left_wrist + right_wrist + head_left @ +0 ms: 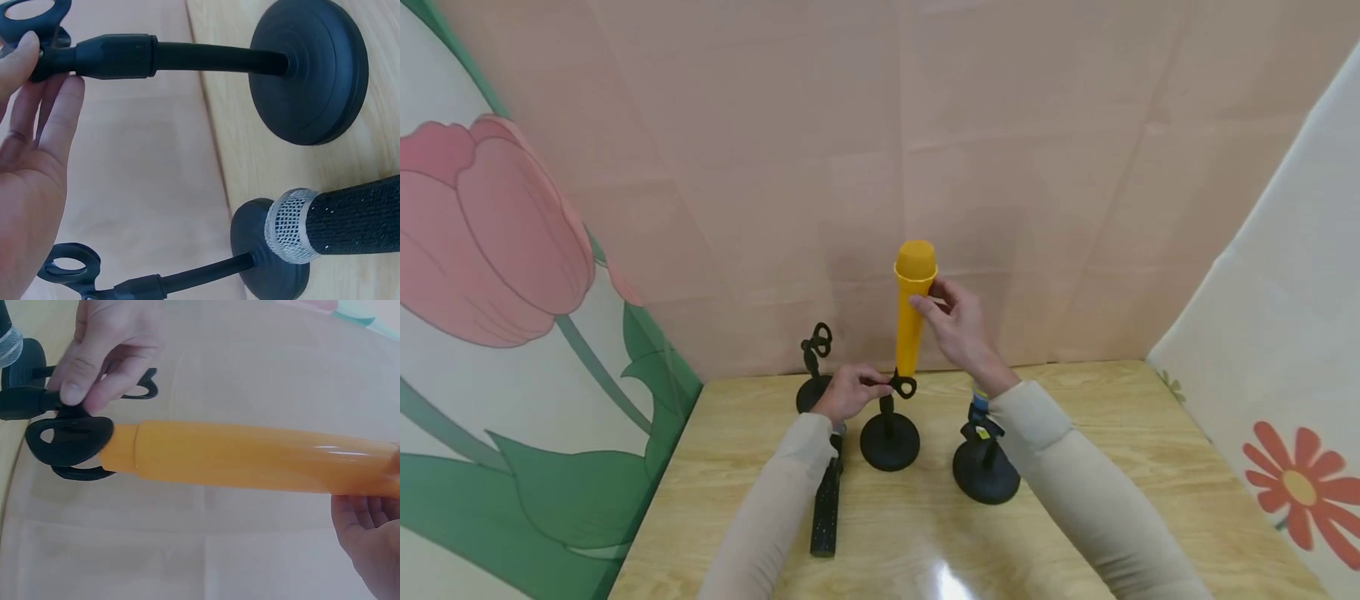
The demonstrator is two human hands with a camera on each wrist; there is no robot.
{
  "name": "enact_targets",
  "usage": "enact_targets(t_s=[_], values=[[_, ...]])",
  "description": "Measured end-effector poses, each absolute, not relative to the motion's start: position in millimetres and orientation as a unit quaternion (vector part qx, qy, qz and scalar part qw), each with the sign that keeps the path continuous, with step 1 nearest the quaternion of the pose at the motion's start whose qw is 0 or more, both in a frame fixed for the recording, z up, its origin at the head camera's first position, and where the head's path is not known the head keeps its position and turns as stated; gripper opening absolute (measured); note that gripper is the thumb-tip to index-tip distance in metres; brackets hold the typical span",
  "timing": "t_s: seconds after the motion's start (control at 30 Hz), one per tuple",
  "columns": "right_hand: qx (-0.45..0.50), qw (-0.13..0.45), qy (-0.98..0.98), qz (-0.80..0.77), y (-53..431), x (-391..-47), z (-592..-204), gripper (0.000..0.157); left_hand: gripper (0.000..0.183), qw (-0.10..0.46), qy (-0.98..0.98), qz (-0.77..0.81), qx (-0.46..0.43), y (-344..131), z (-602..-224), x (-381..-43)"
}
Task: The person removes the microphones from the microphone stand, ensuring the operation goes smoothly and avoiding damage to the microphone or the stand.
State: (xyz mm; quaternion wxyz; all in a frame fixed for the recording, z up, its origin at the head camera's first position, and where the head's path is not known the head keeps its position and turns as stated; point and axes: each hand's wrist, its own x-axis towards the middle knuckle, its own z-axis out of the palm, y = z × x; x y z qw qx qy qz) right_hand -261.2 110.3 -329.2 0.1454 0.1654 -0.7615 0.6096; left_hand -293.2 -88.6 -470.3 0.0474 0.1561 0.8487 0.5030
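Note:
My right hand (pixel 957 323) grips a yellow microphone (pixel 910 321) near its head and holds it upright over the middle stand. The microphone's lower end sits at the ring of the black clip (pixel 70 440), partly inside it in the right wrist view. With thumb and fingers my left hand (pixel 852 392) pinches the neck of that same clip, just below the ring. The middle microphone stand (pixel 306 72) has a round black base (pixel 890 442) on the wooden table.
A second black stand (pixel 812 392) stands behind my left hand. At the right, another stand (pixel 987 475) carries a blue thing (pixel 978 406), partly hidden by my right sleeve. A glittery black microphone (pixel 825 508) lies on the table (pixel 730 500) under my left forearm. A pinkish backdrop (pixel 760 208) rises behind.

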Motion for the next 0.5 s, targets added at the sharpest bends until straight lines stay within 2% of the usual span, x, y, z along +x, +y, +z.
enact_targets(t_s=[0.27,0.5], values=[[0.173,0.161,-0.774,0.587,116,-255,-319,0.039,0.01,0.053,0.85,0.497,0.167,-89,-464,-302],[0.184,0.137,-0.784,0.577,121,-248,-321,0.037,0.012,0.035,0.857,0.485,0.173,-88,-462,-311]])
